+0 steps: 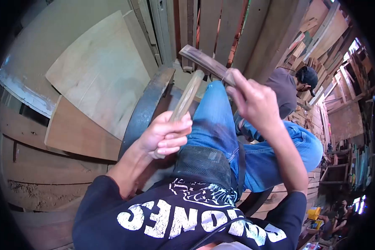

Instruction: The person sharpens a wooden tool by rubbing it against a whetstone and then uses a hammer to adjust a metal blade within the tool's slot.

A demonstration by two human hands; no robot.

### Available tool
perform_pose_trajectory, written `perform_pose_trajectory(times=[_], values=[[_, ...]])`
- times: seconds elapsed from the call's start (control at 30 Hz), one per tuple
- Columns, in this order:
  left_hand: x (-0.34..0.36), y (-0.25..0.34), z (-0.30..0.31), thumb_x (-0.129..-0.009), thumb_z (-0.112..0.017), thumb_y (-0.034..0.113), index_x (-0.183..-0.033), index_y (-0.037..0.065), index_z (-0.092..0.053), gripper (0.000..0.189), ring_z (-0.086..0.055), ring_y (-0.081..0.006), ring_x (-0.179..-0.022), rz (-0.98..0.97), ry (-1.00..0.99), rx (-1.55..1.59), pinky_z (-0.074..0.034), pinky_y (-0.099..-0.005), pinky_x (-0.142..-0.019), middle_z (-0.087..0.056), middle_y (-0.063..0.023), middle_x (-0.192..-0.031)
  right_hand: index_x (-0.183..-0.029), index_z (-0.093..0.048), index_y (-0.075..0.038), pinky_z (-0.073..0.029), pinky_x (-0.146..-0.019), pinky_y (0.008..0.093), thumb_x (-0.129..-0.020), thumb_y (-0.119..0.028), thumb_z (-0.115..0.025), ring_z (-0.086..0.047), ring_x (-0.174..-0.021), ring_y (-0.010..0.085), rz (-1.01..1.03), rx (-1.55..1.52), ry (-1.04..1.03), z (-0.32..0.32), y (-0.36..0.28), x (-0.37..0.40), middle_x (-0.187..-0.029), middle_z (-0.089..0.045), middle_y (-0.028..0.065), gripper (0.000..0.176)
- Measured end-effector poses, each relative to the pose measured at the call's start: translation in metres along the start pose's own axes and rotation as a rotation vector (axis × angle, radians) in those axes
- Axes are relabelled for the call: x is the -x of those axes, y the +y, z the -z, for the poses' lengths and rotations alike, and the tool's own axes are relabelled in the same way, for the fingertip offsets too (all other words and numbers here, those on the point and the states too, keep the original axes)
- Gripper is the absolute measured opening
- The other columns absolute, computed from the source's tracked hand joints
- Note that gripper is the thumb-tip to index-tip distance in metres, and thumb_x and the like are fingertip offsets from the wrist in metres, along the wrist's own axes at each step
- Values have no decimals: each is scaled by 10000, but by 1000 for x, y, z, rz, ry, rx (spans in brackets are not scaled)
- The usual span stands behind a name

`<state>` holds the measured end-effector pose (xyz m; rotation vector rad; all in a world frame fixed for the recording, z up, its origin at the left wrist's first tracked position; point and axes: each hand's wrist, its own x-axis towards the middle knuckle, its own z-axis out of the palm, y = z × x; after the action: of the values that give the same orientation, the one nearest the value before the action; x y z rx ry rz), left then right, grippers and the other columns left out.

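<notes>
My left hand (168, 133) is closed around a round wooden stick (187, 96) that points up and away from me. Its lower end sticks out below my fist. My right hand (254, 98) pinches one end of a flat, narrow strip (206, 61), brownish with a paler far end. The strip slants up to the left, and its middle overlaps the tip of the stick in this view. Both hands are above my lap, near my raised knee in blue jeans (212, 112). A black mesh cloth (202, 164) lies across my waist.
Curved plywood sheets (100, 75) lie at the left beside a dark curved seat edge (143, 108). Wooden slats (208, 25) stand ahead. Another person (281, 89) in a dark cap sits at the right, near stacked wood offcuts (321, 33). A yellow object (313, 213) is at lower right.
</notes>
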<state>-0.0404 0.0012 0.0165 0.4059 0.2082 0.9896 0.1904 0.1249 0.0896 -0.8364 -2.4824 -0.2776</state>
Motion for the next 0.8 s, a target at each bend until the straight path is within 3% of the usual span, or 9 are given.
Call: perform_pose_trajectory(times=[0.03, 0.17, 0.27, 0.4, 0.5, 0.53, 0.6, 0.73, 0.8], values=[[0, 0, -2, -989, -509, 36, -914, 70, -497, 83, -337, -36, -352, -8, 1, 50, -292, -192, -264, -358, 33, -566, -1242, -581, -143, -509, -477, 412, -878, -281, -687, -630, -541, 298, 66, -47, -44, 6, -11, 5, -662, -589, 112, 403], [0, 3, -2, -967, -483, -15, -894, 75, -494, 116, -334, -35, -343, 16, 104, 111, -295, -192, -259, -366, 31, -559, -1246, -596, -129, -499, -492, 407, -865, -244, -705, -627, -555, 305, 76, -51, -109, 4, -13, 2, -663, -598, 121, 412], [-1, -1, 2, -963, -474, -21, -910, 73, -497, 110, -340, -40, -342, 55, 8, 95, -298, -195, -256, -368, 28, -553, -1259, -623, -119, -482, -502, 392, -818, -225, -759, -609, -549, 283, -52, 109, -46, 8, -5, -1, -650, -572, 103, 474], [0, -2, -2, -951, -476, -40, -918, 75, -484, 120, -344, -41, -337, 71, 97, 131, -295, -195, -254, -368, 28, -550, -1205, -638, -94, -486, -512, 397, -814, -205, -758, -620, -569, 290, 108, -81, -118, 12, -21, 13, -662, -587, 111, 423], [4, -4, -5, -941, -477, -55, -908, 78, -484, 137, -343, -40, -335, 101, 71, 124, -297, -194, -256, -366, 27, -550, -1177, -638, -88, -484, -510, 407, -832, -211, -740, -615, -567, 295, -87, 76, -69, 19, -4, 2, -678, -602, 114, 380], [0, -5, -6, -940, -477, -56, -906, 79, -482, 139, -344, -40, -335, 99, 42, 123, -298, -194, -256, -366, 25, -551, -1208, -581, -109, -490, -466, 407, -886, -290, -682, -615, -512, 273, 100, 59, -82, 20, -12, 9, -676, -590, 104, 383], [1, -7, -8, -939, -479, -52, -890, 79, -468, 141, -346, -37, -337, 111, 66, 102, -296, -195, -254, -364, 23, -550, -1198, -590, -121, -486, -448, 398, -875, -289, -690, -608, -500, 259, 168, -17, -229, 32, -42, 25, -658, -577, 85, 378], [3, -5, -10, -928, -427, -86, -939, 51, -430, 137, -334, -59, -325, 89, 106, 168, -260, -207, -243, -349, 2, -550, -1197, -582, -121, -505, -447, 386, -872, -271, -693, -614, -501, 255, -26, 134, -54, 22, 0, 5, -665, -584, 89, 375], [0, -5, -8, -925, -422, -88, -939, 51, -430, 140, -326, -58, -325, 102, 38, 143, -261, -205, -245, -355, 1, -554, -1275, -554, -120, -494, -424, 374, -880, -253, -692, -600, -479, 234, 108, -8, -80, 23, -24, 26, -651, -572, 92, 440]])
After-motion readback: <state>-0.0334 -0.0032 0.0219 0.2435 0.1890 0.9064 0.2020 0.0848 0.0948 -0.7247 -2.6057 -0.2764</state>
